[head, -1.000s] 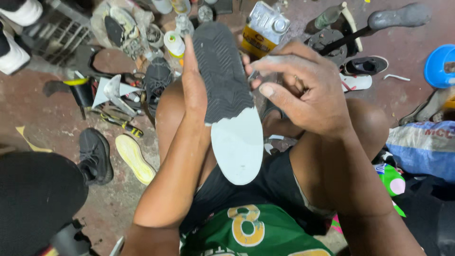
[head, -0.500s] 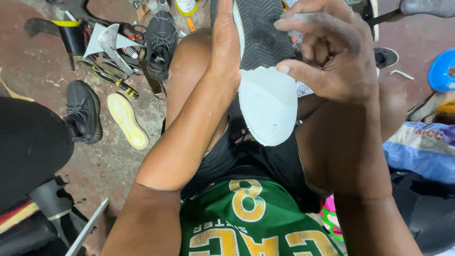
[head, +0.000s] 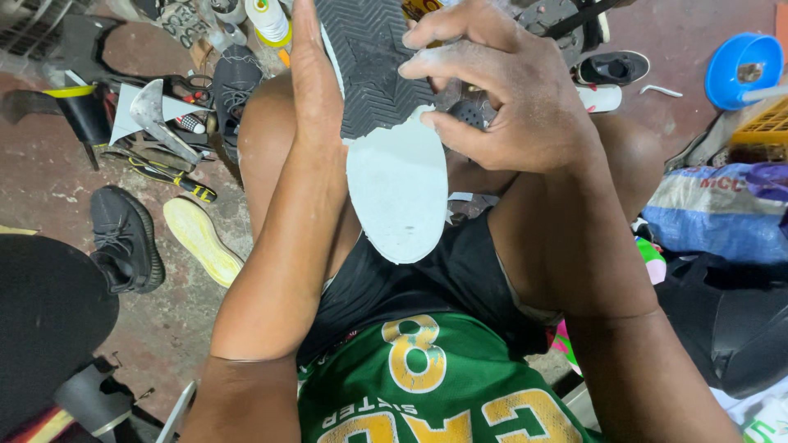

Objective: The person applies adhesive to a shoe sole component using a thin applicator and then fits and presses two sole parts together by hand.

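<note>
A shoe [head: 394, 180] lies sole-up over my lap, heel toward me. Its heel half is bare white; a black ribbed outsole [head: 373, 66] covers the front half. My left hand [head: 316, 82] presses flat along the shoe's left edge, fingers straight. My right hand [head: 501, 98] curls over the right side, thumb and fingers on the ragged edge where black tread meets white. I sit in black shorts and a green jersey.
On the stained floor at left lie a black sneaker [head: 123, 238], a loose yellow insole [head: 201, 239], metal tools [head: 156, 123] and a white glue bottle [head: 271, 20]. A blue bowl [head: 743, 66], sacks and another black shoe [head: 611, 67] sit at right. A dark round stool [head: 49, 320] stands lower left.
The view has tipped down and closer. My right hand has shifted along the edge of the black tread, and the shoe sits slightly lower on my lap.
</note>
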